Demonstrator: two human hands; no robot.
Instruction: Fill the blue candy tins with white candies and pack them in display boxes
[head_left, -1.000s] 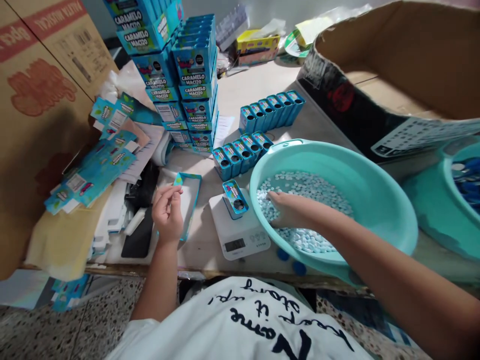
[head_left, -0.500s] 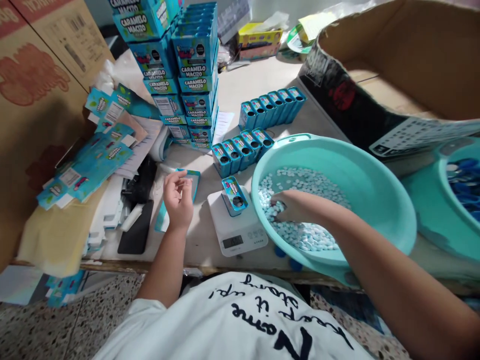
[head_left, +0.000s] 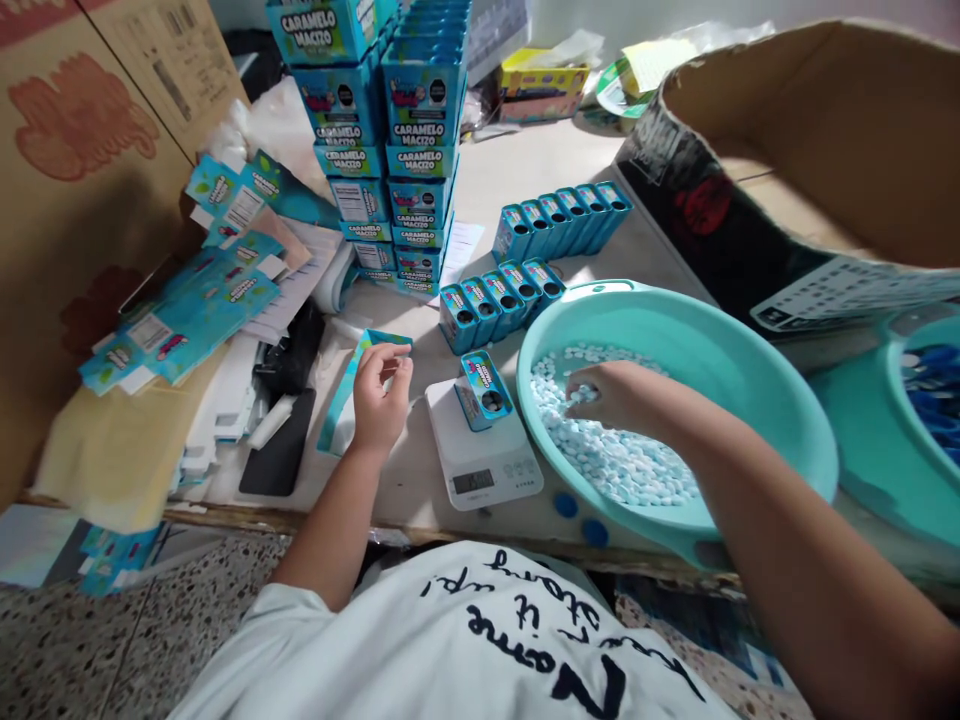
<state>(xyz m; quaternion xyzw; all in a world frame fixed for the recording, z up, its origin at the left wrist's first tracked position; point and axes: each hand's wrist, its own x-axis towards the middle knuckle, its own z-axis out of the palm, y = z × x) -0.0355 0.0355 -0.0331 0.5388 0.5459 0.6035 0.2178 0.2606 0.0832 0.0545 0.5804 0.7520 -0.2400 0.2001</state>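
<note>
Candies point(head_left: 637, 465), small, pale blue and white, lay heaped in the turquoise basin point(head_left: 757, 400); the right hand point(head_left: 619, 395) grasped some between curled fingers. The left hand point(head_left: 381, 395) hovered, fingers loosely bent, by 1 open tray point(head_left: 345, 400). 1 blue tin point(head_left: 486, 390) sat on the white scale point(head_left: 495, 455).

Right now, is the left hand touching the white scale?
Apart: the head view shows a strip of tabletop between the left hand and the white scale.
</note>
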